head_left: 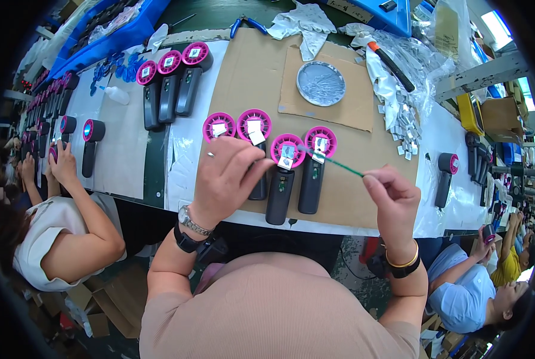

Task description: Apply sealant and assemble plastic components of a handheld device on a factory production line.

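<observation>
Four handheld fans with pink grilles and dark handles lie on the cardboard in front of me; white or silvery squares sit on their grilles. My left hand (228, 176) hangs over the two left fans, fingers curled and thumb near the index finger, beside the third fan (279, 194). Whatever those fingertips hold, if anything, cannot be made out. My right hand (392, 200) pinches a thin green stick (346, 167). Its far end reaches left over the grille of the rightmost fan (310, 185). The left hand partly hides the handles of the two left fans.
A round dish of small thin pieces (321, 84) sits on a smaller cardboard sheet behind the fans. Three more fans (169, 90) lie at the left. Loose silvery squares (406, 128), an orange-black tool (391, 67) and blue-handled pliers (248, 25) lie farther back. People work on both sides.
</observation>
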Available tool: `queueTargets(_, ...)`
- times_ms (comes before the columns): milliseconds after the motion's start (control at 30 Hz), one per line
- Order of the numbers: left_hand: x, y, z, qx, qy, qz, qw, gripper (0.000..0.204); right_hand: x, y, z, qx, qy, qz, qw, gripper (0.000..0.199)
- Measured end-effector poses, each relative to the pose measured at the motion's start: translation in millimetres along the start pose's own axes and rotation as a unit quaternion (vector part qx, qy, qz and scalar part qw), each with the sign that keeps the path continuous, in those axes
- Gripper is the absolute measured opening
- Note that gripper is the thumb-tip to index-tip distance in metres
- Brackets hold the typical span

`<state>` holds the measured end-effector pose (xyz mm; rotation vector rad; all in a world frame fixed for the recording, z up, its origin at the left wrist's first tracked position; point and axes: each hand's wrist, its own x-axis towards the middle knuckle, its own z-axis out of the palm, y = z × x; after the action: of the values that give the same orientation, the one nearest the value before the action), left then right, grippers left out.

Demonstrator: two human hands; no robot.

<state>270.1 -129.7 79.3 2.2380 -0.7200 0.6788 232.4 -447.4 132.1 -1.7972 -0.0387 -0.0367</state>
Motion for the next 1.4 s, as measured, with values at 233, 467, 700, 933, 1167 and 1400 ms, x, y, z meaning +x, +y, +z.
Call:
queueTargets(233, 15, -13, -7, 0.054, -0.085, -0.015, 0.995, 0.047, 60, 9, -8, -0.049, 0.103, 0.026, 0.993, 0.015)
queueTargets(467, 16, -16, -10, 0.063, -0.093, -0.014, 0.994, 0.045, 110, 30, -3, -0.112, 0.094, 0.021, 0.989, 0.021)
queueTargets(700, 23, -12, -14, 0.065, -0.132, -0.020, 0.989, 0.044, 129, 52, 0, -0.110, 0.094, 0.044, 0.989, 0.023)
queueTargets(933, 26, -9, -18, 0.051, -0.144, -0.016, 0.988, 0.043, 134, 57, 4, -0.071, 0.083, 0.081, 0.991, 0.022)
queueTargets(1167, 21, -12, -15, 0.032, -0.132, -0.019, 0.991, 0.042, 134, 59, 3, 0.080, 0.064, 0.156, 0.982, 0.019)
queueTargets(1400, 11, -18, -10, 0.083, -0.085, 0.029, 0.992, 0.040, 124, 41, -12, 0.209, 0.035, 0.153, 0.965, 0.020)
